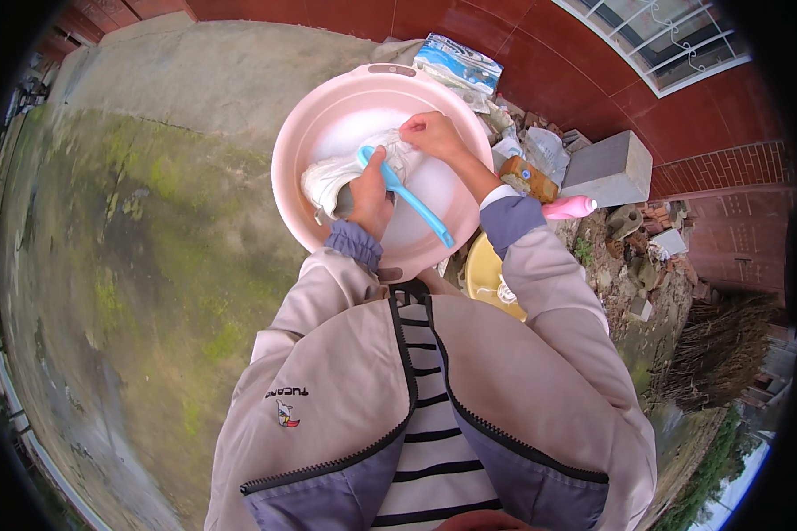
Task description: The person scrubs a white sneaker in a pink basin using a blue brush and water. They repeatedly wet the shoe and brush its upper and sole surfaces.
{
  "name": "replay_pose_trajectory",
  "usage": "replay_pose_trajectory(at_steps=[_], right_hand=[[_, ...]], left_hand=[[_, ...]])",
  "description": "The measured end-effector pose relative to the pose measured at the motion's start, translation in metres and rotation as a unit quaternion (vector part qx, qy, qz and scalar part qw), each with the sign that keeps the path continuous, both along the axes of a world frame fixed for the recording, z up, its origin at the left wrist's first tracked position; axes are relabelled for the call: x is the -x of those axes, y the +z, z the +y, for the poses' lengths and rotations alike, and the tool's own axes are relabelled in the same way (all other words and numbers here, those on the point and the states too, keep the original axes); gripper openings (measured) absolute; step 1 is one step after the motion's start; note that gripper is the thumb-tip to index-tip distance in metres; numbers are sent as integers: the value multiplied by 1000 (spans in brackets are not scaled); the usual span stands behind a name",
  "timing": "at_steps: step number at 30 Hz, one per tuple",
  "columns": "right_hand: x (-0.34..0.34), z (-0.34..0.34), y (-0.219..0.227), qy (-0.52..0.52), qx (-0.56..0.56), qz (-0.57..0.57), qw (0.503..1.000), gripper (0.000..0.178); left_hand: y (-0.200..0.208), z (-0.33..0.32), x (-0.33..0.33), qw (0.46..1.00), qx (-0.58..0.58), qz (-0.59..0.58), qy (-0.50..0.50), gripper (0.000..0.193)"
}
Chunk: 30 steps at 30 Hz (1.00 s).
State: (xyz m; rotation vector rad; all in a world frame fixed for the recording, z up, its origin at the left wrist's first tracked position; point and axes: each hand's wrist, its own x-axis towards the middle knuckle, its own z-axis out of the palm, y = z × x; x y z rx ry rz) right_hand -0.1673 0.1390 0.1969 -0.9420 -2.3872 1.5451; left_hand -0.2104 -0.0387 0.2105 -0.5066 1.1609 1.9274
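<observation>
Looking down past a beige jacket [345,389] and a striped shirt [434,442], much of the lower view is filled by the person's own torso, which hides the ground right beneath. Both forearms rise from it toward a pink basin [294,168] that sits on mossy concrete [133,248].

Inside the basin, the left hand [369,190] is closed around the blue handle of a brush [412,202]; the handle sticks out toward the person, while the bristle end is hidden under the hand, so its contact with the shoe cannot be made out. The right hand [434,134] is closed too, pinching the upper part of a white shoe [336,177] that lies in foamy water in the middle of the basin. Foam and the 2 hands cover most of the shoe, and its far end is hard to read.

Just to the right of the basin, a yellow bowl [487,274] is partly hidden by the right sleeve. Beyond that sleeve lie a pink bottle [568,207] on its side and a brown block with a blue cap [528,179]. Farther off stand a grey concrete block [609,166], loose rubble [646,257] and a blue and white packet [459,64] by the basin's far rim, below a red tiled wall [540,44].
</observation>
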Motion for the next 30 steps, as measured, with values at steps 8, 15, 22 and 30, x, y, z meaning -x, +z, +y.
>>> replay_pose_trajectory(at_steps=[8, 15, 22, 30], right_hand=[[2, -4, 4, 19, -78, 3, 997, 26], [4, -9, 16, 38, -96, -15, 995, 22], [3, -1, 6, 23, -38, 16, 999, 19], [1, 1, 0, 22, -25, 32, 999, 21]], left_hand=[[3, -2, -1, 1000, -13, 5, -5, 31], [4, -2, 0, 1000, -16, 16, -4, 30], [6, -1, -1, 1000, -11, 8, 1, 29], [6, 0, -2, 1000, -6, 16, 8, 31]])
